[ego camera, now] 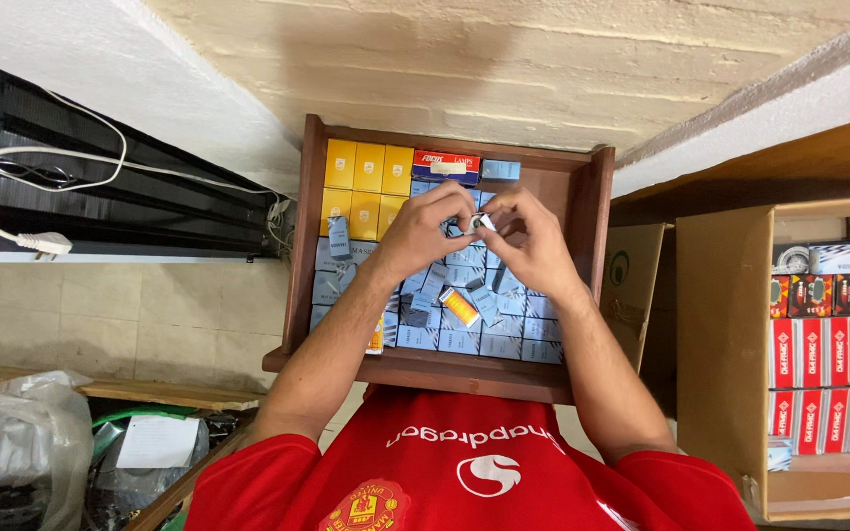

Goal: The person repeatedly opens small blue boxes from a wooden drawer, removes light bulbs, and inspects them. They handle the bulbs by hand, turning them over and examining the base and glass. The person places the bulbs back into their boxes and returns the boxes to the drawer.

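Fingers of both hands meet over the middle of a wooden drawer (299, 246), pinching one small silvery item (482, 222) between them; it is too small to tell what it is. Left hand (423, 231) closes on it from one side and right hand (533, 241) from the other, fingertips touching around it, above the packed boxes. Inside the drawer, yellow boxes (366, 187) fill the far left corner, a red-and-blue box (445, 165) lies along the far wall, and grey-blue boxes (464, 339) crowd the rest, some tilted. An orange box (459, 307) lies slanted near the drawer's middle, below the hands. Right of the drawer stands an open carton (730, 344) holding rows of red boxes (823, 379). Left of the drawer, a white cable (46, 157) loops over a black panel (100, 206).
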